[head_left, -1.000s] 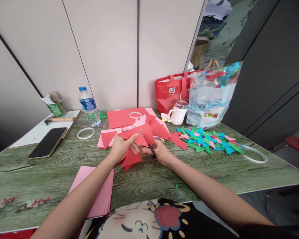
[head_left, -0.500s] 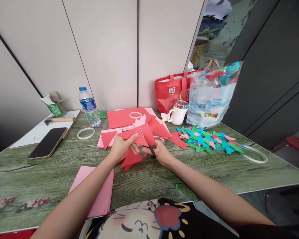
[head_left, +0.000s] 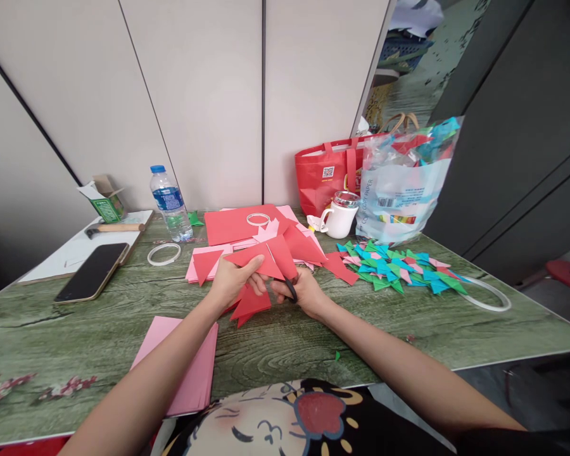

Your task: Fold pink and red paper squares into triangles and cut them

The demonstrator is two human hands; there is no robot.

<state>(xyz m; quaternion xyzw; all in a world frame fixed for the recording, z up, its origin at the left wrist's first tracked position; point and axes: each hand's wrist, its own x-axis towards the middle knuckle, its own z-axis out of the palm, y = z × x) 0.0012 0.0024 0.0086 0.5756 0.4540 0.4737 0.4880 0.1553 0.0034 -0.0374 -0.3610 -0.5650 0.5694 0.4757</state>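
My left hand [head_left: 232, 282] pinches a sheet of red paper [head_left: 251, 258], thumb on top and fingers beneath. Black-handled scissors [head_left: 291, 291] are in my right hand [head_left: 306, 292], at the sheet's near right side. A slit runs through the red sheet, and its right part bends upward. The blades are mostly hidden by the paper. Below my hands lie cut red pieces [head_left: 251, 308] with pointed ends. Behind them are more red sheets [head_left: 228, 225] and pink sheets, with a white ring [head_left: 258, 219] on top.
Pink paper [head_left: 197, 361] is stacked under my left forearm. Folded coloured pieces [head_left: 389, 266] and a large white ring [head_left: 503, 299] lie right. A white mug [head_left: 341, 218], red bag [head_left: 308, 183] and plastic bag [head_left: 399, 202] stand behind. Leftward are a bottle [head_left: 171, 206], phone [head_left: 92, 271] and hammer [head_left: 116, 228].
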